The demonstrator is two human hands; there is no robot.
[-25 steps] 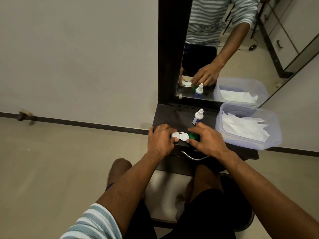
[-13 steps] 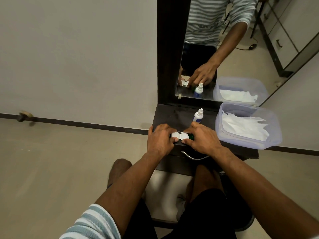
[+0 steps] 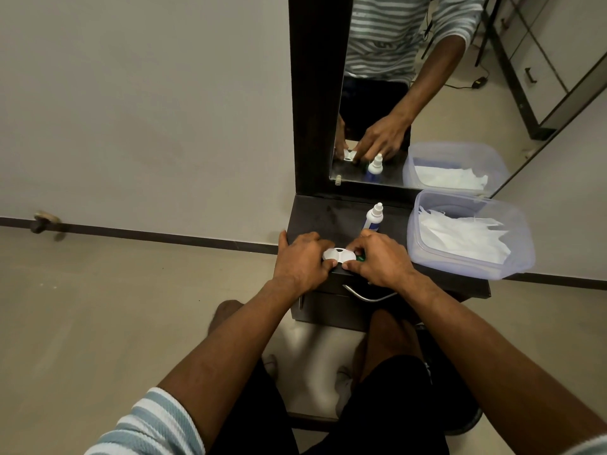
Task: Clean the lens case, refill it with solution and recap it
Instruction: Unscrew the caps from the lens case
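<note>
White lens case (image 3: 339, 255) lies at the front edge of the dark table (image 3: 328, 218), held from both sides. Left hand (image 3: 303, 262) grips its left end, fingers curled round it. Right hand (image 3: 382, 259) pinches a green cap (image 3: 361, 258) at the case's right end, thumb and fingers closed on it. Solution bottle (image 3: 374, 218) stands upright just behind the case. Clear plastic tub (image 3: 466, 234) of white tissues sits to the case's right

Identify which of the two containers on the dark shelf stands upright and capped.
It is the small solution bottle, white with a blue label, standing behind the right hand. The clear plastic tub beside it is lidless, holding white tissues.
</note>
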